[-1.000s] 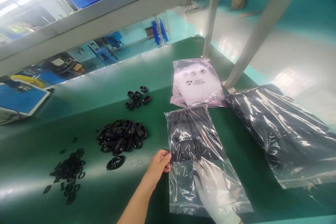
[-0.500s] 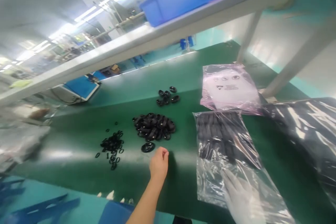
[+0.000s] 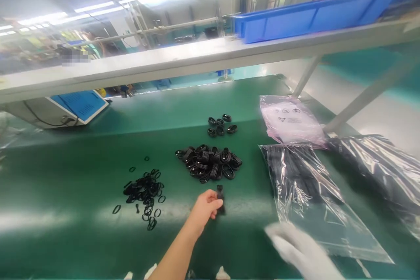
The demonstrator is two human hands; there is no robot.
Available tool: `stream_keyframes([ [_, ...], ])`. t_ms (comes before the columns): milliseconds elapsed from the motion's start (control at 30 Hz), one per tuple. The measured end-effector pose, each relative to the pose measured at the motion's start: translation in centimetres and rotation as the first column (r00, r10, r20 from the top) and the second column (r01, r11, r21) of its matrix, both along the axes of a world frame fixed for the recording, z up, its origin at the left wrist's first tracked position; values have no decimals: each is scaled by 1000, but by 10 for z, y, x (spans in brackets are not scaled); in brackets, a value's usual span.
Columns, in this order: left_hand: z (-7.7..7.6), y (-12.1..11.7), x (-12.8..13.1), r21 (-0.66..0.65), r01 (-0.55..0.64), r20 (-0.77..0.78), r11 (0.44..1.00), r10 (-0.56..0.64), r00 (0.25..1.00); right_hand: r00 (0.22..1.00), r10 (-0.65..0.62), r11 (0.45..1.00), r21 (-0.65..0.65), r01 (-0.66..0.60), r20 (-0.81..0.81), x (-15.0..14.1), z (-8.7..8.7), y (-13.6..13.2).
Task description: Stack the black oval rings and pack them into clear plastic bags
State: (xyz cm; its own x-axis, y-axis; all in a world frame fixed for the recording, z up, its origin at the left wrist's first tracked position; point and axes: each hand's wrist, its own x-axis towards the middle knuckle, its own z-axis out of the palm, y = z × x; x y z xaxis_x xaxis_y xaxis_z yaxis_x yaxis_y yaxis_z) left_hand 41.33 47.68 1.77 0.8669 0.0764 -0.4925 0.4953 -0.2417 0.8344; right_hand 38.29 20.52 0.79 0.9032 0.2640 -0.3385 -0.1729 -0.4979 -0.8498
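My left hand [image 3: 205, 210], bare, pinches a coiled black cable [image 3: 220, 193] between thumb and fingers, holding it up on edge over the green table [image 3: 108, 245]. Just beyond it lies a heap of coiled black cables [image 3: 210, 164]. To its left is a pile of small black rings [image 3: 144, 188]. My right hand [image 3: 292, 245], in a white glove, is smeared by motion, so its fingers cannot be made out. It is beside the lower left edge of a clear plastic bag [image 3: 341, 232] with black contents in its upper part.
Several cable coils [image 3: 220, 130] lie apart behind the heap. A pinkish printed bag [image 3: 288, 118] and another dark-filled plastic bag [image 3: 377, 175] lie at the right. Overhead runs a white shelf [image 3: 157, 63] with a blue bin [image 3: 305, 19]. A blue-and-white box [image 3: 78, 107] stands back left.
My left hand has moved right of the single coil's former spot and now holds up a coiled cable. My right hand has come off the clear bag toward the left. The view has turned.
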Motion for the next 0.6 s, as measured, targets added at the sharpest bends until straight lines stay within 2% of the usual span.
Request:
stream_keyframes([
  [33, 2, -5, -3, -182, 0, -16, 983, -3, 1000, 996, 9, 990, 144, 3, -87, 11, 5, 30],
  [67, 5, -9, -6, -306, 6, -30, 952, -15, 999, 982, 47, 953, 302, 10, -181, 21, 8, 58],
  [133, 9, -10, -10, -407, 34, -49, 913, -59, 997, 932, 110, 838, 537, 101, -346, 35, 12, 101],
  [200, 13, -1, -14, -322, 56, -15, 945, -64, 998, 897, 152, 746, 644, 171, -414, 38, 18, 125],
  [267, 17, 13, -15, -107, 66, 130, 992, -52, 990, 873, 188, 688, 695, 209, -450, 33, 25, 135],
  [300, 18, 20, -15, -1, 78, 221, 997, -75, 972, 863, 209, 673, 708, 214, -459, 29, 28, 138],
  [367, 20, 28, -15, 136, 138, 359, 981, -179, 916, 852, 242, 672, 714, 198, -465, 23, 32, 143],
  [433, 20, 31, -16, 194, 205, 423, 959, -270, 865, 862, 230, 713, 682, 166, -451, 18, 32, 150],
  [533, 19, 32, -15, 268, 234, 453, 935, -336, 826, 875, 182, 795, 590, 137, -448, 18, 24, 159],
  [600, 18, 36, -9, 311, 262, 412, 913, -378, 829, 873, 139, 823, 545, 161, -467, 21, 12, 157],
])
